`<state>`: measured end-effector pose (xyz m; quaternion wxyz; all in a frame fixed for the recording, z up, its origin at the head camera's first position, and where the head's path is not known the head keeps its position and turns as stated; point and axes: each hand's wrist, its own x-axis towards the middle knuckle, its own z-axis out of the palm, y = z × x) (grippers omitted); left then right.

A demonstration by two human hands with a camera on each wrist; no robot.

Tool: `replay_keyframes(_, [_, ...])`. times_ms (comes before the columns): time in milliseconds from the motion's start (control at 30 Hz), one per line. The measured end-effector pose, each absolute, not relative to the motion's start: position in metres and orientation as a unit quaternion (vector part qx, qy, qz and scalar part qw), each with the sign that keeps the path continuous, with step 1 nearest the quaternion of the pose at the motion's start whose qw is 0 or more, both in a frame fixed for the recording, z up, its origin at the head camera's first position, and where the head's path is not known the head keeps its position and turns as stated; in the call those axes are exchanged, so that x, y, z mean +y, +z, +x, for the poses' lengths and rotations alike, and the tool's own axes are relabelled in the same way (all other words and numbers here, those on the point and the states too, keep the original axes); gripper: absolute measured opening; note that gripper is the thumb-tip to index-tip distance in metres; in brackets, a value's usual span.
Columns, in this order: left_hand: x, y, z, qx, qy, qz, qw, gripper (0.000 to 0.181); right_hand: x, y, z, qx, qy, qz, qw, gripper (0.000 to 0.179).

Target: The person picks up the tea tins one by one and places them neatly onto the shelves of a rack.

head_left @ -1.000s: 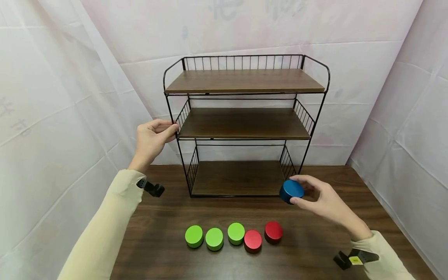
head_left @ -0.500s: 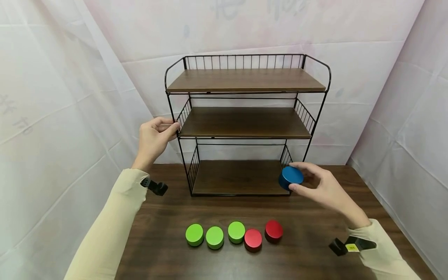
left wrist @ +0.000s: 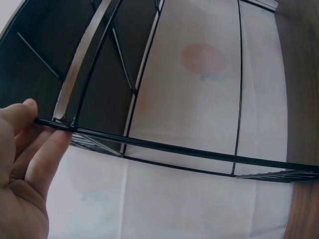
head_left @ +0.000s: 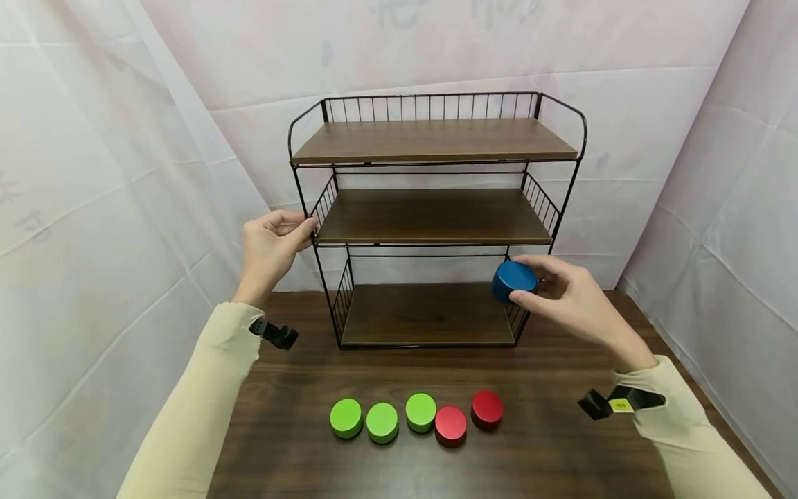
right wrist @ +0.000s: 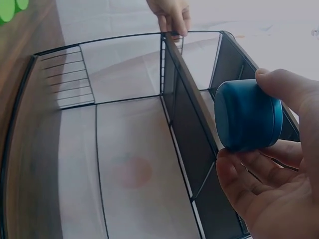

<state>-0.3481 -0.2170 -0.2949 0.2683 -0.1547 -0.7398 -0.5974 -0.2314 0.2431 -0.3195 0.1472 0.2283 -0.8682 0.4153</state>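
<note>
My right hand (head_left: 570, 298) holds a round blue tin (head_left: 515, 279) between thumb and fingers, in front of the right side of a three-tier shelf rack (head_left: 430, 232), just below middle-shelf height. The right wrist view shows the tin (right wrist: 246, 115) with its lid seam, gripped from the side. My left hand (head_left: 272, 249) pinches the rack's left front post beside the middle shelf; the left wrist view has the thumb and fingers of that hand (left wrist: 30, 154) around the black wire.
On the table (head_left: 280, 430) before the rack stand several round tins: three green ones, such as the leftmost green tin (head_left: 346, 418), and two red ones, including the right red tin (head_left: 487, 410). White cloth (head_left: 654, 138) hangs behind and at both sides.
My right hand has raised the blue tin from near the bottom shelf's front corner to just under the middle shelf. The left hand keeps its hold on the post.
</note>
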Motion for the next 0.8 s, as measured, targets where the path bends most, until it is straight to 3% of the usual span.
replay_keyframes(500, [-0.211,-0.298,-0.348,-0.725,-0.606,-0.148,0.292,0.027,0.233,-0.286,-0.241,-0.861,0.447,0.202,0.136,0.049])
replay_keyframes(800, [-0.210,-0.298,-0.343,-0.730,-0.611,-0.121,0.280,0.032,0.231,-0.280,-0.244,-0.860,0.448,0.199,0.142,0.049])
